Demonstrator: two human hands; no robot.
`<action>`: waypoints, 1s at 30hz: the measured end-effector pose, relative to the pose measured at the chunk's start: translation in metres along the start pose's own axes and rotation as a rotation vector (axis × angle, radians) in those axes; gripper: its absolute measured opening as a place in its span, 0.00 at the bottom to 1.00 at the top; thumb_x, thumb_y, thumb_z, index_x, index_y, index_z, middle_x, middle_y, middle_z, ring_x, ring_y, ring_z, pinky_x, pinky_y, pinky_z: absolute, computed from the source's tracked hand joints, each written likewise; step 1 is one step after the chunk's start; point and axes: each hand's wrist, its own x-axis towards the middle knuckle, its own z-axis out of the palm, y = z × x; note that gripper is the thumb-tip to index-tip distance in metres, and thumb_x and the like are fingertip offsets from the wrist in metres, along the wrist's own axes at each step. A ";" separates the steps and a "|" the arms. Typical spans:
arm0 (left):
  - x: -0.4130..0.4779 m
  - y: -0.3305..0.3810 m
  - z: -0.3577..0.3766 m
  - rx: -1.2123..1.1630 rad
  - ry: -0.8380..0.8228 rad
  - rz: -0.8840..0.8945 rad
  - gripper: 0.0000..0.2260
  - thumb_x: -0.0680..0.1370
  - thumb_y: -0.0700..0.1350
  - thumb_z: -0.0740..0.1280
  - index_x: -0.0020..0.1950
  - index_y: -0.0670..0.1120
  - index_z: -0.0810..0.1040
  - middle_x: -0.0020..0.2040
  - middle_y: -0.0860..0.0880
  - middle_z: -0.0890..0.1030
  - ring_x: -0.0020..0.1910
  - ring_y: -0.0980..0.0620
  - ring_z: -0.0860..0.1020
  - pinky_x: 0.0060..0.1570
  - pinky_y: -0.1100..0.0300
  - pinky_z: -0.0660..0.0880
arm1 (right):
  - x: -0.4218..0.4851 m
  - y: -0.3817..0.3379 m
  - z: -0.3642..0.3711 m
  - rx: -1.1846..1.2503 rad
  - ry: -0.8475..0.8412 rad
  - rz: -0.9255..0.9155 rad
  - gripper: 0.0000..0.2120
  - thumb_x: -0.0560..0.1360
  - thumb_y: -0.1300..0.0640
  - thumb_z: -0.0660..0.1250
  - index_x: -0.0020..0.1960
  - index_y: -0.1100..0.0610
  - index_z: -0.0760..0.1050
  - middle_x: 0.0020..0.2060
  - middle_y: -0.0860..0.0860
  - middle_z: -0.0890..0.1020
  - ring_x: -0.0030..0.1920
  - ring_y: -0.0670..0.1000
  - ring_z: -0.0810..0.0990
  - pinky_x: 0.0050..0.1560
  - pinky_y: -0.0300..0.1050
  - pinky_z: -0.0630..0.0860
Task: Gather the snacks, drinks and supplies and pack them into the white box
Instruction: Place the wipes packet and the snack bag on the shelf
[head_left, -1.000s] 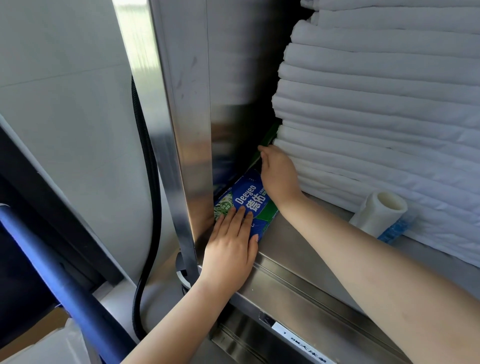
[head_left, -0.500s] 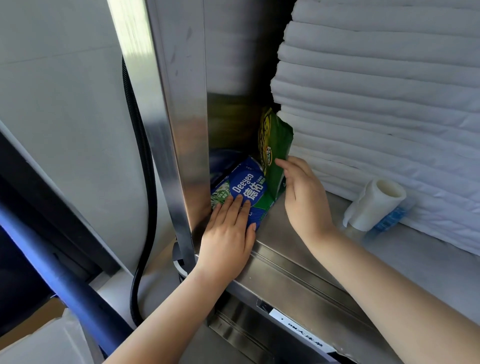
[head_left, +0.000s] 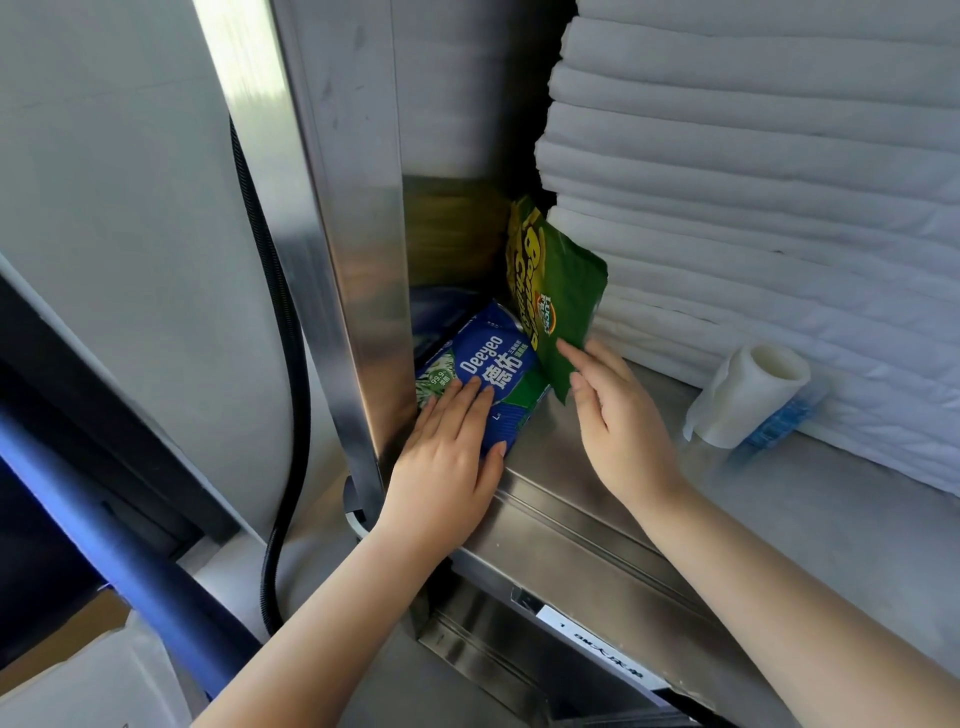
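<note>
A blue and green Deeyeo wipes pack (head_left: 498, 364) lies in the corner of a steel shelf (head_left: 597, 488), against the steel upright. My left hand (head_left: 447, 457) rests flat on it, fingers straight and thumb along its near edge. A green snack bag with yellow lettering (head_left: 561, 280) stands on end just right of the pack, leaning between it and the white linen. My right hand (head_left: 618, 415) pinches the bag's lower corner between forefinger and thumb. What may be the white box (head_left: 78, 686) shows only as a white corner at the lower left.
A tall stack of folded white linen (head_left: 753, 182) fills the shelf's back right. A white roll (head_left: 748, 395) lies in front of it. The steel upright (head_left: 353, 260), a black hose (head_left: 296, 364) and a blue bar (head_left: 104, 530) stand to the left.
My right hand has drawn the green bag out from the gap beside the linen and stood it upright. My left hand has stayed flat on the blue pack.
</note>
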 end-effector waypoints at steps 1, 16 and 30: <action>-0.001 0.000 0.000 -0.001 0.000 0.001 0.22 0.78 0.47 0.64 0.71 0.40 0.67 0.70 0.42 0.69 0.71 0.45 0.65 0.71 0.53 0.55 | -0.001 0.001 -0.001 0.063 0.023 0.053 0.17 0.81 0.65 0.55 0.67 0.58 0.72 0.60 0.51 0.75 0.57 0.48 0.77 0.60 0.33 0.71; -0.002 -0.002 0.002 0.042 0.005 0.026 0.22 0.79 0.49 0.61 0.70 0.41 0.69 0.70 0.43 0.69 0.71 0.45 0.65 0.71 0.53 0.52 | -0.013 0.012 -0.013 0.277 0.155 0.278 0.16 0.82 0.59 0.54 0.65 0.49 0.73 0.60 0.47 0.77 0.56 0.49 0.79 0.60 0.51 0.76; -0.004 0.000 0.003 0.066 0.082 0.015 0.29 0.74 0.46 0.69 0.71 0.36 0.64 0.70 0.39 0.68 0.69 0.43 0.68 0.68 0.47 0.56 | -0.022 -0.015 -0.007 -0.307 -0.129 -0.229 0.17 0.78 0.60 0.57 0.65 0.62 0.74 0.64 0.55 0.75 0.58 0.51 0.78 0.54 0.36 0.73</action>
